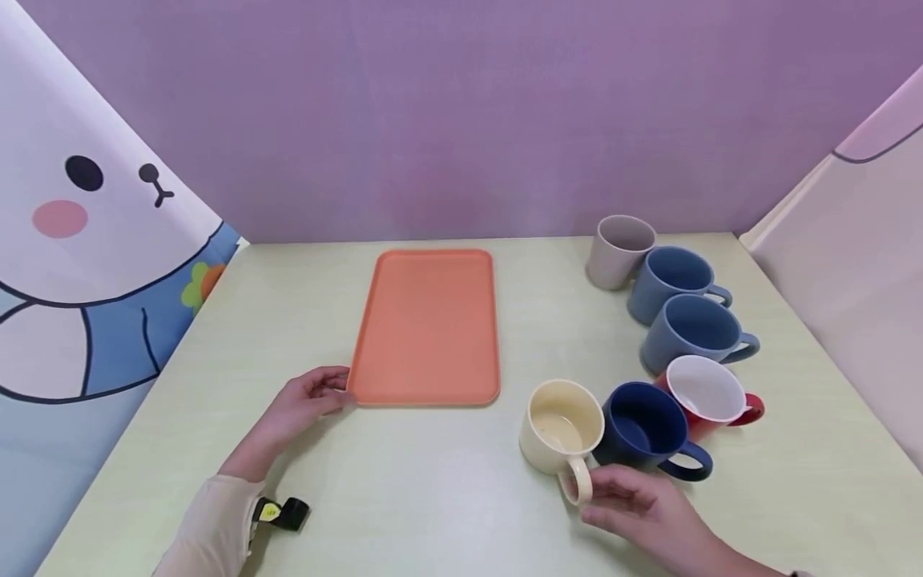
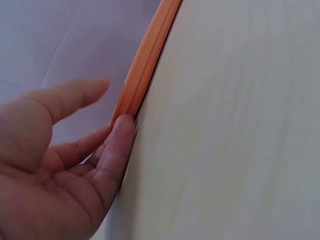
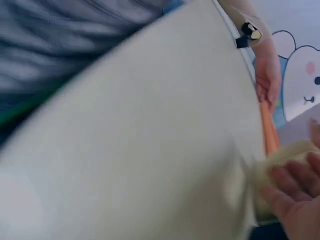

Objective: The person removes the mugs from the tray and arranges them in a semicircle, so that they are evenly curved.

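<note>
An orange tray (image 1: 429, 330) lies flat on the table. My left hand (image 1: 306, 407) touches its near left corner. In the left wrist view, the fingertips (image 2: 123, 131) rest against the tray's side, while the thumb (image 2: 82, 95) stands apart from it. A cream mug (image 1: 541, 458), upright, stands right of the tray with its handle toward me. At that handle is my right hand (image 1: 652, 513), fingers beside it and not curled round it. The right wrist view is blurred, with relaxed fingers (image 3: 295, 187) by the mug. Behind the right hand stands a dark blue mug (image 1: 643, 425).
Beyond the dark blue mug stand a red mug (image 1: 710, 393) with a white inside, two grey-blue mugs (image 1: 692, 328) (image 1: 672, 280) and a grey-mauve mug (image 1: 613, 260) at the back. A purple backdrop (image 1: 461, 120) borders the table's far edge. A black strap (image 1: 288, 514) is on the left sleeve.
</note>
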Demonstrator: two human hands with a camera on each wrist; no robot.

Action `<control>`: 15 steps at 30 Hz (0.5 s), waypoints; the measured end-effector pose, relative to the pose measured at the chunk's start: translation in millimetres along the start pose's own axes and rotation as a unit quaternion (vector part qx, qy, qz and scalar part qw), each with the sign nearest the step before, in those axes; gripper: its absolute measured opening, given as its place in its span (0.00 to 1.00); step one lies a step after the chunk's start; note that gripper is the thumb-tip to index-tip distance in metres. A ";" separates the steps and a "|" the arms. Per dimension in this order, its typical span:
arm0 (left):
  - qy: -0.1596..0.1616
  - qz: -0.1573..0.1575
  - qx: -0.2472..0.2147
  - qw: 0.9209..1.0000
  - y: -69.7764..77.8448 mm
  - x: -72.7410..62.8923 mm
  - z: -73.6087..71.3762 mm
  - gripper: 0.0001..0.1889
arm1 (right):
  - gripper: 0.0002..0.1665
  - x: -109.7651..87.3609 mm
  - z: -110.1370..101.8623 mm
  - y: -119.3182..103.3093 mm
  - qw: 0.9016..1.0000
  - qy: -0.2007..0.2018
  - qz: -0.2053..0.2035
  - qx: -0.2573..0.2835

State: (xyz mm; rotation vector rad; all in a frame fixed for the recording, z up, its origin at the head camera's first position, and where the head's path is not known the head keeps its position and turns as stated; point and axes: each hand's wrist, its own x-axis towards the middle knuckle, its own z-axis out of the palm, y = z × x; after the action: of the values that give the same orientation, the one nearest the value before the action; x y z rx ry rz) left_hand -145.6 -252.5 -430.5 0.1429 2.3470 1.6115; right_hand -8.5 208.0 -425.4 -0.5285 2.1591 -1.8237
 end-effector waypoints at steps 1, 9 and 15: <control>-0.004 -0.002 0.001 1.000 0.5 -0.5 -0.1 0.28 | 0.20 0.9 -3.4 -3.2 1.000 -0.017 0.016 -0.013; -0.049 -0.015 0.061 0.997 10.0 -7.5 -5.6 0.29 | 0.32 -2.1 -42.3 -36.4 0.951 -0.211 0.190 -0.120; -0.075 -0.025 0.153 0.985 26.5 -17.7 -12.8 0.30 | 0.28 -4.4 -81.4 -60.5 0.918 -0.288 0.000 -0.274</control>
State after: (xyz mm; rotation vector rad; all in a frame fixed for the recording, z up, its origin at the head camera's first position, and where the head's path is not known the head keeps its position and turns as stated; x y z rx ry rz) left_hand -134.6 -258.5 -398.5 0.2566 2.4407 1.1654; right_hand -32.9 273.5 -351.8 -1.0274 2.1833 -0.8567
